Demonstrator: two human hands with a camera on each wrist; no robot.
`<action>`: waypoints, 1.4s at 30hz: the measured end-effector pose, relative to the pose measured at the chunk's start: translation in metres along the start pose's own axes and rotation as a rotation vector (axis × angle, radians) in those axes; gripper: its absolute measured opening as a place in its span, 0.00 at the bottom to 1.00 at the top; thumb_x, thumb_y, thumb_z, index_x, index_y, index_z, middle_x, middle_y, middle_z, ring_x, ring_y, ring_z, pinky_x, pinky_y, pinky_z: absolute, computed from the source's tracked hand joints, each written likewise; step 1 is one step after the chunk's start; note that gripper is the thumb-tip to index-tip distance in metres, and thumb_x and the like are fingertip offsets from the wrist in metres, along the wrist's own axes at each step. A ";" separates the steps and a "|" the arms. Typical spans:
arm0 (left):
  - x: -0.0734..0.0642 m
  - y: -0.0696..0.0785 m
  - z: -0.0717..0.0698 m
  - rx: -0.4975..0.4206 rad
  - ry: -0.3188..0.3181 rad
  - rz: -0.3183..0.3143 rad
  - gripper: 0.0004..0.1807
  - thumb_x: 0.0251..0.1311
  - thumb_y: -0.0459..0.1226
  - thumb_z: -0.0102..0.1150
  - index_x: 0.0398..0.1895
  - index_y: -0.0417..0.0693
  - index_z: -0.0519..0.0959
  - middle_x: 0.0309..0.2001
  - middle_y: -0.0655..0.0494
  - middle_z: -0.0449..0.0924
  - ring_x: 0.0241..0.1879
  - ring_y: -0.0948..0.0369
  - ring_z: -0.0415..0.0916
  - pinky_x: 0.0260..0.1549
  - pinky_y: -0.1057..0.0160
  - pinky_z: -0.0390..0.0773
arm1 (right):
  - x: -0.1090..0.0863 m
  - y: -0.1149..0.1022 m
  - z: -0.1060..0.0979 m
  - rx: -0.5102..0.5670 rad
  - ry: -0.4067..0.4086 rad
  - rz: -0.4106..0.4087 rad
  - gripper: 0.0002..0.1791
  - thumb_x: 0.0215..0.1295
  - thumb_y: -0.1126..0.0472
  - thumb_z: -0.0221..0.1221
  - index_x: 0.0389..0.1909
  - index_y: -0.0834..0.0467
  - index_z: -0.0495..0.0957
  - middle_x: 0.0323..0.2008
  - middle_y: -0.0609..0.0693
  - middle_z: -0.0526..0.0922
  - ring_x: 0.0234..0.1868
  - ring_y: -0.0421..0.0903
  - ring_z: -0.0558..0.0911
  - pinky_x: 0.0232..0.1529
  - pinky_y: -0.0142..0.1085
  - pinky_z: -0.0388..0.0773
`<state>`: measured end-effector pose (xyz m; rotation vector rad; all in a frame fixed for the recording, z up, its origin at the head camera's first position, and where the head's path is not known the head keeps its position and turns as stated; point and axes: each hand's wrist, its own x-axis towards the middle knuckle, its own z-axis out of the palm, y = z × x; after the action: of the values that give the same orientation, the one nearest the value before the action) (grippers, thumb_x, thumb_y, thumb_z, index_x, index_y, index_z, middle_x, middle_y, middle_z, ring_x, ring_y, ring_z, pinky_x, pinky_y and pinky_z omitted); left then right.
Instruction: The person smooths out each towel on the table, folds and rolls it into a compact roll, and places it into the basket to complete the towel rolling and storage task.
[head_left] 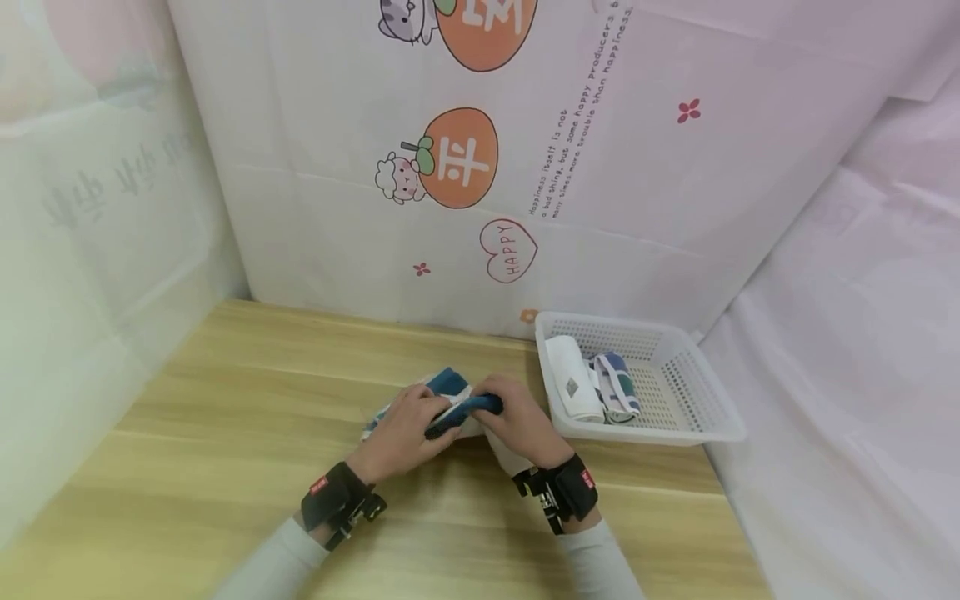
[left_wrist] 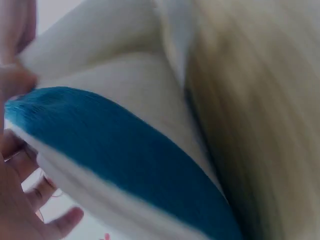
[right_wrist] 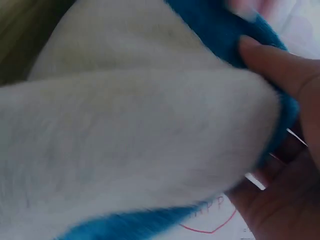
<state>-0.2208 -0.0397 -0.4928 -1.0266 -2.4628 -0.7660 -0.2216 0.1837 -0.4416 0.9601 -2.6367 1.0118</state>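
Observation:
A white towel (head_left: 448, 382) with blue bands is bunched up between both hands above the wooden table. My left hand (head_left: 396, 439) grips its left part, and my right hand (head_left: 522, 423) pinches the blue edge on the right. In the left wrist view, a wide blue band of the towel (left_wrist: 125, 145) hangs in a curve, with thumb and fingers on either side of its edge. The right wrist view shows the white face of the towel (right_wrist: 140, 120), partly folded over, with the right thumb pressing on the blue border.
A white plastic basket (head_left: 637, 434) stands at the back right of the table (head_left: 225, 467). Inside it lie a rolled white towel (head_left: 570, 375) and a rolled checked towel (head_left: 618, 382). Printed white sheeting (head_left: 337, 225) hangs behind and along both sides.

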 end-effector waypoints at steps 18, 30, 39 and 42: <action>-0.016 -0.042 -0.022 0.189 0.178 -0.164 0.33 0.55 0.30 0.69 0.68 0.47 0.75 0.65 0.46 0.78 0.66 0.40 0.70 0.69 0.28 0.54 | -0.005 -0.004 -0.027 0.056 0.267 -0.088 0.12 0.72 0.68 0.60 0.32 0.58 0.66 0.31 0.49 0.72 0.29 0.42 0.67 0.32 0.33 0.65; 0.000 -0.070 -0.088 0.163 0.340 -0.129 0.09 0.61 0.30 0.67 0.45 0.41 0.86 0.49 0.41 0.84 0.52 0.42 0.78 0.56 0.41 0.76 | -0.012 0.026 -0.021 0.017 0.029 0.106 0.18 0.67 0.59 0.67 0.25 0.53 0.66 0.25 0.42 0.59 0.25 0.37 0.63 0.31 0.31 0.63; -0.022 -0.093 -0.082 -0.235 0.024 -0.181 0.13 0.64 0.44 0.68 0.22 0.56 0.79 0.30 0.61 0.81 0.35 0.61 0.77 0.40 0.57 0.78 | 0.001 0.034 -0.048 -0.145 0.111 0.086 0.16 0.68 0.74 0.60 0.29 0.57 0.64 0.28 0.48 0.60 0.29 0.44 0.61 0.35 0.39 0.60; -0.036 -0.095 -0.072 -0.272 -0.081 -0.174 0.11 0.59 0.46 0.72 0.24 0.59 0.80 0.43 0.60 0.81 0.48 0.57 0.75 0.50 0.50 0.77 | 0.001 0.042 -0.052 -0.151 0.102 0.106 0.15 0.68 0.77 0.55 0.30 0.58 0.63 0.30 0.50 0.61 0.31 0.45 0.60 0.38 0.43 0.59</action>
<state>-0.2580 -0.1582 -0.4874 -0.9575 -2.5933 -1.1630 -0.2522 0.2406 -0.4247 0.7242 -2.6575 0.8440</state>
